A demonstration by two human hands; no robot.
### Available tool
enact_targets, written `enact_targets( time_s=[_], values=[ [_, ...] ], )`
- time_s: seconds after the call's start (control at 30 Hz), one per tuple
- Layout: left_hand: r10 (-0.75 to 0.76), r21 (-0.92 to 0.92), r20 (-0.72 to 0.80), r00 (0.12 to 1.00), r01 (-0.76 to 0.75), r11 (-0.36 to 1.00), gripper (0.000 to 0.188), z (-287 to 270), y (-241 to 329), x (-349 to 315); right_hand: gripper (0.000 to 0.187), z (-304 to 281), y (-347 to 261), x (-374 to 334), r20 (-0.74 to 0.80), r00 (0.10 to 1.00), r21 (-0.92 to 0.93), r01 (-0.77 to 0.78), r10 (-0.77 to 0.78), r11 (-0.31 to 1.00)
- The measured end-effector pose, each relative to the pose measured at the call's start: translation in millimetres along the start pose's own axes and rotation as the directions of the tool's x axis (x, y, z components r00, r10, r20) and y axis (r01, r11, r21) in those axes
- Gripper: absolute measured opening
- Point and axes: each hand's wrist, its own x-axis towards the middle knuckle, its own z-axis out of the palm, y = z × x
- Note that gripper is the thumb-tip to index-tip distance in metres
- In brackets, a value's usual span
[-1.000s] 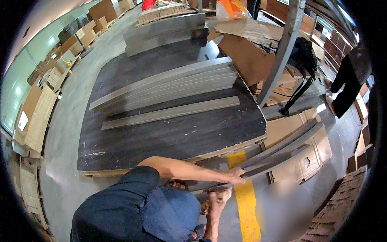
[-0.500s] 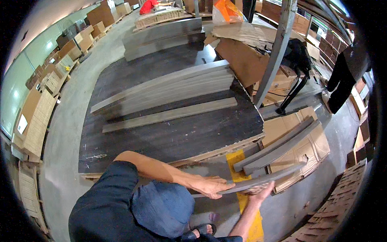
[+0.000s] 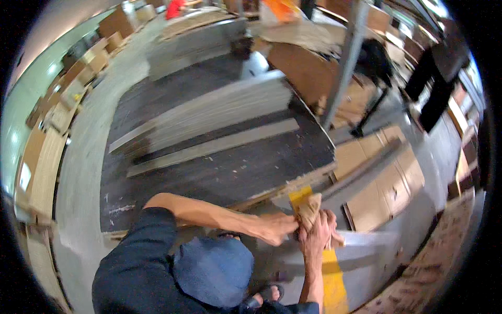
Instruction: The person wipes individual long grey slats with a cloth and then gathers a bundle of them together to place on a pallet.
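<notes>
My right hand [image 3: 316,233] is closed round a crumpled tan cloth [image 3: 308,209] that sticks up above its fingers. From beside that hand a long grey strip of board [image 3: 368,238] reaches to the right, blurred by motion. Close by on the left is my left hand [image 3: 274,229], its fingertips almost meeting the right hand; they are smeared, so their grip is unclear. At least one more grey strip [image 3: 368,163] lies across flattened cardboard [image 3: 387,196] on the floor, to the right of the hands.
Beyond my arms stands a low dark platform [image 3: 209,191] bearing a single strip [image 3: 214,147], a row of strips [image 3: 209,112] and stacked panels [image 3: 196,47]. A metal post [image 3: 345,65] rises behind its right corner. At far right stands another person [image 3: 436,73].
My right hand has turned over, from palm up beneath the strip to knuckles up, bringing the cloth above its fingers. The strip has swung lower at its right end. The view has shifted slightly.
</notes>
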Motion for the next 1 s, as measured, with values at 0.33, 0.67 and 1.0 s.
enact_targets(
  time_s=[0.33, 0.67, 1.0],
  values=[
    [-0.2, 0.101, -0.313, 0.928, 0.242, 0.965, 0.067, -17.5, 9.8, -175.9, 0.029, -109.6, 257.2, 25.1, -0.437, 0.889, -0.406, -0.331, 0.138, 0.851],
    [-0.147, 0.117, -0.291, 0.945, 0.187, 0.975, 0.066, -9.9, 19.4, -145.0, 0.03, -40.4, 31.2, -10.1, -0.219, 0.972, 0.331, -0.008, 0.085, 0.944],
    [-0.101, 0.0, -0.404, 0.909, 0.11, 0.994, 0.074, 8.5, 19.7, -127.7, 0.021, -108.4, 150.0, 23.7, -0.506, 0.834, -0.244, 0.104, -0.218, 0.964]
  ],
)
